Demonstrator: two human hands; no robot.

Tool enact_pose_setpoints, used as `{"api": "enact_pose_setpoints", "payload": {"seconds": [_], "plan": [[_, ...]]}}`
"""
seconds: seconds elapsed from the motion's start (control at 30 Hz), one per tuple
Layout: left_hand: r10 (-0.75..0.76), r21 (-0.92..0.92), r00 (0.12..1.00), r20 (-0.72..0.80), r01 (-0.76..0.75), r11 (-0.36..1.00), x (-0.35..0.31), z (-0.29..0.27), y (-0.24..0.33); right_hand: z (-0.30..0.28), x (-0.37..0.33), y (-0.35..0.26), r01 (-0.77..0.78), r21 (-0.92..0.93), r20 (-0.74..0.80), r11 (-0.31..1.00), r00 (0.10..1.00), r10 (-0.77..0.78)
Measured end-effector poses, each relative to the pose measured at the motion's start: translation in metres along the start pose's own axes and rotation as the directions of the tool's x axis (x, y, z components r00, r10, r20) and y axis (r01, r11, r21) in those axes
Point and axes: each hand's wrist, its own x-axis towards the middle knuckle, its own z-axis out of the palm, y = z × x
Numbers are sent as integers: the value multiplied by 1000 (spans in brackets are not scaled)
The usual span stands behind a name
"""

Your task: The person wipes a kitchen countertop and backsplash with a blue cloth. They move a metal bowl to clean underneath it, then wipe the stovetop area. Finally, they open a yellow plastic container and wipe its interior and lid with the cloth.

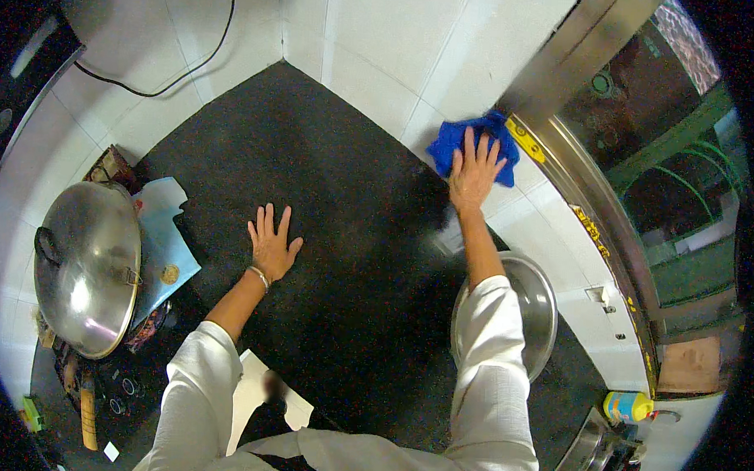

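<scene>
L hand [273, 250] palm-down, splayed; R hand [474, 179] farther fwd, also splayed; 2 arms [479, 251] extended.

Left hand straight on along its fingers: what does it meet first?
The left hand would likely meet the white tiled wall at the far end of the black counter; depth is unclear.

Looks like a kitchen. Shows matte black countertop [330, 142] meeting white tiled walls [384, 45], large domed silver metal lid [97, 284] with dark loop handle [44, 245] at left, brown wooden handle [88, 415] just below, round shiny steel bowl [540, 303] at right, yellow bottle with blue label [628, 406] near rectangular silver metal basin [580, 452].
</scene>
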Motion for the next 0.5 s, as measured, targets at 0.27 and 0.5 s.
{"api": "enact_pose_setpoints", "payload": {"seconds": [0.27, 0.5], "plan": [[0, 73, 998, 64, -5, 997, -5, -10, 2, 72, -49, 57, 474, -164, 615, 865, 735, -286], [14, 25, 997, 74, -16, 1000, -4, -8, 1, -18, 132, -7, 344, -299, 69, 890, 938, -340]]}}
